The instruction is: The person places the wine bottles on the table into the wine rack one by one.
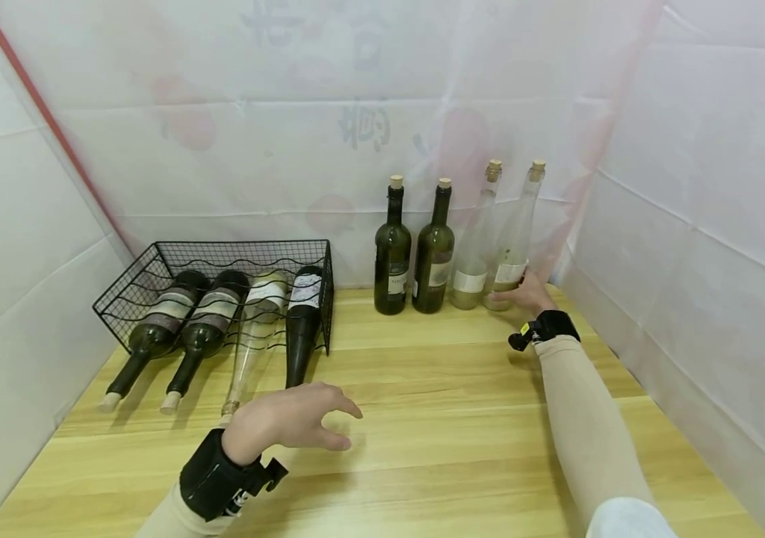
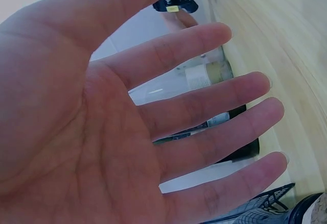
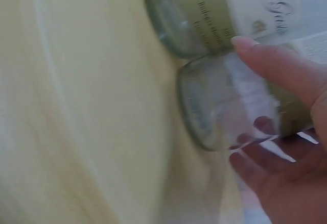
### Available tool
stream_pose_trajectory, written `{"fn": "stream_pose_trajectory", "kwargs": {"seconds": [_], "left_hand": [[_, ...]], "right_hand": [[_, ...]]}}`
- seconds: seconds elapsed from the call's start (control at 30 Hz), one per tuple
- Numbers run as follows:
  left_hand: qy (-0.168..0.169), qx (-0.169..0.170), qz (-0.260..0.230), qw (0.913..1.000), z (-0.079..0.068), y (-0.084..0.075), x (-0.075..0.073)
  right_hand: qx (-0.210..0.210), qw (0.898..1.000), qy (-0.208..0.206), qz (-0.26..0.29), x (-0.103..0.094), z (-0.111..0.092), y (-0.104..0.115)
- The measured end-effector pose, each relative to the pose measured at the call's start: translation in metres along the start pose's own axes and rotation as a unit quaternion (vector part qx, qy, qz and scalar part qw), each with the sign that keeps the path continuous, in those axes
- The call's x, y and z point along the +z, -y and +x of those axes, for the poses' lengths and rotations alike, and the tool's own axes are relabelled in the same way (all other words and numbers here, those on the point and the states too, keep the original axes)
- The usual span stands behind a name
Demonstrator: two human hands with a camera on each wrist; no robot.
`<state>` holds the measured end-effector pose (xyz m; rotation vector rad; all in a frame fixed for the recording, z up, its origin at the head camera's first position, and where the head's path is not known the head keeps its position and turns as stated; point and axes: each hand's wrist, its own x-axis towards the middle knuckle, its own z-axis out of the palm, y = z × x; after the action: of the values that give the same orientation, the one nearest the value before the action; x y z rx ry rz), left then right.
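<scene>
My right hand (image 1: 527, 294) is at the lower body of the outermost clear glass bottle (image 1: 515, 232). In the right wrist view the thumb (image 3: 276, 66) lies across the near side of that bottle, and the other fingers curl round its far side. A second clear bottle (image 1: 471, 258) with a white label stands beside it, almost touching. Both are corked. My left hand (image 1: 295, 420) hovers over the table's front left, palm inward, fingers spread and holding nothing. Its fingers (image 2: 214, 99) appear extended and apart in the left wrist view.
Two dark green corked bottles (image 1: 392, 258) stand left of the clear ones, near the back wall. A black wire rack (image 1: 244, 245) at the left holds several bottles lying with necks forward. White sheeting (image 1: 705, 187) encloses the wooden table (image 1: 423, 418).
</scene>
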<state>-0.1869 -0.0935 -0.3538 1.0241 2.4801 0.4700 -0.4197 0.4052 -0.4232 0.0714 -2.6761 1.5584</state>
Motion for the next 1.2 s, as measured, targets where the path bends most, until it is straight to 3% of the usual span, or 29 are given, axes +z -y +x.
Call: {"fn": "stream_pose_trajectory", "kwargs": {"seconds": [0.23, 0.67, 0.93, 1.2], "left_hand": [[0.000, 0.004, -0.002, 1.0000, -0.001, -0.001, -0.002], [0.001, 0.017, -0.005, 0.9998, -0.001, 0.001, -0.004], [-0.003, 0.012, -0.007, 0.9999, -0.004, 0.002, -0.007], [-0.010, 0.025, 0.000, 0.9996, -0.009, 0.000, -0.008]], "right_hand": [[0.017, 0.999, -0.049, -0.008, 0.009, -0.001, -0.012], [-0.001, 0.999, -0.035, -0.034, 0.005, -0.019, -0.022], [-0.030, 0.997, -0.030, -0.061, 0.010, -0.025, -0.015], [-0.096, 0.994, -0.022, -0.044, 0.010, -0.032, -0.018]]}}
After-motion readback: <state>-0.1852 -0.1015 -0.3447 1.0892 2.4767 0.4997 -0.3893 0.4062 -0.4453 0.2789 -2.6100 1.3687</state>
